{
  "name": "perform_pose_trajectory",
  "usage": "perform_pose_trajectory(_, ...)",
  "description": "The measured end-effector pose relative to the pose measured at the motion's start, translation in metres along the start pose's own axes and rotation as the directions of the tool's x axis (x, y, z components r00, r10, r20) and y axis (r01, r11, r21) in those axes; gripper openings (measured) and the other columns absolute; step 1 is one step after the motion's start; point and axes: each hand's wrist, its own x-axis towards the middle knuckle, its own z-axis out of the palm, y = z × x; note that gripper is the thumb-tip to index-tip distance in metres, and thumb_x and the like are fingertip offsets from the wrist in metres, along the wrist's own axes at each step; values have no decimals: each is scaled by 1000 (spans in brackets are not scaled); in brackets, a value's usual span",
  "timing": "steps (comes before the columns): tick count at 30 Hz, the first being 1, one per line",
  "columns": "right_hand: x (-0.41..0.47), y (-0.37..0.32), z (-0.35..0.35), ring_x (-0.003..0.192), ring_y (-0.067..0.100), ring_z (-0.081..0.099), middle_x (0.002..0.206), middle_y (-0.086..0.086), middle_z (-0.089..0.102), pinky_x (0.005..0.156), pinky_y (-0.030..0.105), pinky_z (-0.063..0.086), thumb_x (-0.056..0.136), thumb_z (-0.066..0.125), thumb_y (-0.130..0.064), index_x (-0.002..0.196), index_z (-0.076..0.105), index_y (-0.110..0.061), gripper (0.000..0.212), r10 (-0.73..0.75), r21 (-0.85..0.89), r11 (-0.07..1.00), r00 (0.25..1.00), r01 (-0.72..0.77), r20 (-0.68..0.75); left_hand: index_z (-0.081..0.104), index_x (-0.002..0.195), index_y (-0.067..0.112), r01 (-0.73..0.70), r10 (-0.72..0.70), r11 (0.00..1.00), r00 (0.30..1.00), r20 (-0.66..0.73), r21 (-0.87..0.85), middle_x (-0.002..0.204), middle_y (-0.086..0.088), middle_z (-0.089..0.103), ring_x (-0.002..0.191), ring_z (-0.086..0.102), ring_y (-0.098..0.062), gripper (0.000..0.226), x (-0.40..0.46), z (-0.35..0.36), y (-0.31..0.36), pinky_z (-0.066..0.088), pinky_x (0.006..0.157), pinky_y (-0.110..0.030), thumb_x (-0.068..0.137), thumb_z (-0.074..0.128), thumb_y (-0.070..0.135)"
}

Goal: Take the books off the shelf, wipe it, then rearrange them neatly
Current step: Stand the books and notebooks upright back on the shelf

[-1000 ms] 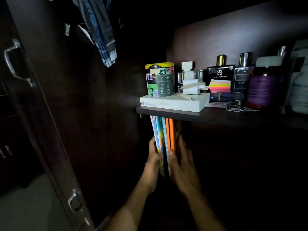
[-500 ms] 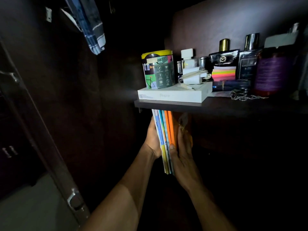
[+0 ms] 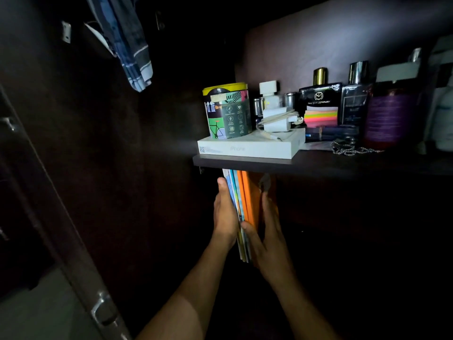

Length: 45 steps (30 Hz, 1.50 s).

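Several thin books [image 3: 247, 200] with blue, white and orange covers stand upright just under the dark upper shelf board [image 3: 343, 164]. My left hand [image 3: 224, 217] lies flat against their left side, fingers pointing up. On their right side my right hand [image 3: 269, 239] presses with straight fingers, its thumb across the front edges. The books are squeezed between both palms. The surface under the books is lost in the dark.
The upper shelf carries a white phone box [image 3: 247, 148], a colourful tin [image 3: 226, 111], a white charger [image 3: 277, 121], sticky notes [image 3: 321, 116], perfume bottles [image 3: 318, 94] and a chain [image 3: 350, 148]. A checked cloth [image 3: 130, 45] hangs at top left. The wardrobe door handle [image 3: 103, 310] is at lower left.
Both hands have slid higher along the upright books, closer to the upper shelf board. The books stand a little straighter.
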Motion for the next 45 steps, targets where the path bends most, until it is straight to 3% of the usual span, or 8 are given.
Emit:
perform_pose_trajectory(7, -12, -7, -11, 149, 6, 25, 167, -14, 14, 116, 32, 31, 72, 55, -88, 155, 3, -55, 103, 141, 70, 988, 987, -136, -81, 63, 124, 53, -77, 79, 997, 995, -67, 26, 120, 8, 72, 115, 67, -13, 69, -33, -1, -5, 51, 105, -49, 82, 25, 93)
perform_pose_trajectory(13, -63, -29, -40, 143, 10, 33, 165, -9, 22, 110, 35, 40, 84, 62, -63, 154, 16, -52, 84, 223, 44, 975, 969, -220, -109, 51, 146, 34, -31, 31, 999, 999, -19, -11, 134, 11, 63, 124, 58, -2, 66, -83, -25, 9, 46, 102, -28, 97, 25, 70)
perform_pose_trajectory(17, -121, -51, -74, 127, 14, 55, 151, 2, 45, 90, 9, 43, 93, 68, -34, 151, 31, -39, 69, 256, 72, 967, 943, -246, -211, 54, 135, 39, 41, -39, 997, 999, -32, 66, 125, 11, 66, 117, 62, -7, 43, -152, -28, 17, 48, 94, -27, 102, 37, 62)
perform_pose_trajectory(22, -219, -93, -137, 120, 4, 57, 144, -5, 49, 98, 41, 55, 90, 63, -53, 146, 39, -43, 62, 357, 109, 934, 879, -340, -316, 53, 129, 37, 150, -168, 981, 974, 152, 122, 131, 2, 63, 123, 58, -18, 29, -247, 8, 29, 44, 98, -33, 105, 43, 49)
perform_pose_trajectory(30, -354, -194, -284, 115, 16, 62, 136, 3, 54, 85, 45, 61, 102, 58, -32, 142, 44, -34, 43, 416, 196, 900, 629, -390, -657, 58, 120, 32, 127, -195, 980, 515, 835, 151, 123, -4, 69, 113, 67, -17, 20, -432, 137, 84, 52, 84, -26, 107, 45, 40)
perform_pose_trajectory(33, -417, -245, -339, 104, 12, 66, 132, 4, 57, 81, 45, 62, 100, 62, -28, 145, 46, -28, 48, 330, 43, 886, 564, -461, -757, 63, 113, 30, 125, -178, 982, 335, 925, 144, 116, -7, 72, 108, 70, -19, 13, -497, 176, 94, 57, 95, -39, 106, 51, 31)
perform_pose_trajectory(38, -527, -306, -404, 96, 1, 65, 111, -14, 61, 88, 28, 56, 95, 69, -29, 133, 55, -25, 41, 262, -165, 752, 518, -638, -814, 61, 114, 25, -38, -147, 989, -20, 989, 146, 108, -4, 71, 102, 69, -19, 14, -583, 205, 114, 52, 83, -20, 105, 53, 17)
perform_pose_trajectory(45, -647, -332, -424, 93, 7, 67, 109, -5, 66, 82, 27, 53, 93, 69, -31, 120, 57, -31, 29, 250, -88, 574, 277, -814, -928, 62, 118, 34, -205, -113, 976, -160, 981, 79, 101, 8, 74, 102, 67, -7, 21, -646, 222, 113, 47, 94, -24, 98, 66, 29)
